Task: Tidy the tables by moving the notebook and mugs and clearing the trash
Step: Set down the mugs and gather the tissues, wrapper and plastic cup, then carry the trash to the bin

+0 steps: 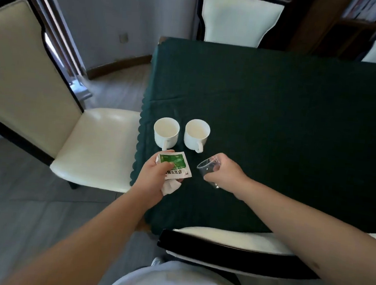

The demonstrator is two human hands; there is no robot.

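Observation:
Two white mugs stand side by side near the table's left edge, the left mug and the right mug, handles toward me. Just below them my left hand grips a green-and-white packet together with a crumpled white tissue. To the right, my right hand holds a clear plastic cup, tilted with its mouth toward the left. Both hands hover over the dark green tablecloth. No notebook is visible.
Cream-cushioned dark-framed chairs surround the table: one at the left, one at the near edge right in front of me, two at the far side. Grey floor lies to the left.

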